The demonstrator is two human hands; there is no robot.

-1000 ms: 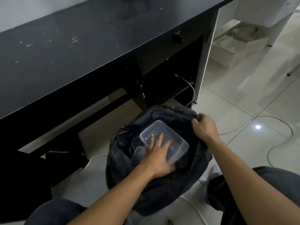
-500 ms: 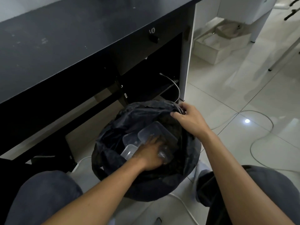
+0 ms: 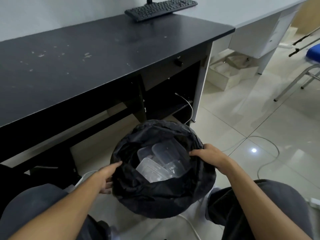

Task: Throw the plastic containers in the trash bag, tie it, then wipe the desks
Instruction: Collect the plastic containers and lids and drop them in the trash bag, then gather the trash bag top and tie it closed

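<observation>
**A:** In the head view, where are the plastic containers (image 3: 161, 163)?

**B:** They lie inside the black trash bag (image 3: 161, 196), several clear ones piled together. You can see them through its mouth, which is wide open and not tied. The bag stands on the tiled floor (image 3: 242, 118), just in front of the black desk (image 3: 86, 58), between the knees of the person.

**A:** And the hands?

**B:** The left hand (image 3: 105, 177) grips the left rim of the bag. The thumb lies over the edge and the other fingers are below it, on the outside. The right hand (image 3: 207, 155) holds the right rim, with its fingers curled over the plastic.

**A:** What is around?

**B:** The black desk has pale marks on its top and a keyboard (image 3: 161, 7) at the far edge. A white desk (image 3: 251, 18) stands to the right of it. A white cable (image 3: 266, 163) lies on the floor near the bag.
</observation>
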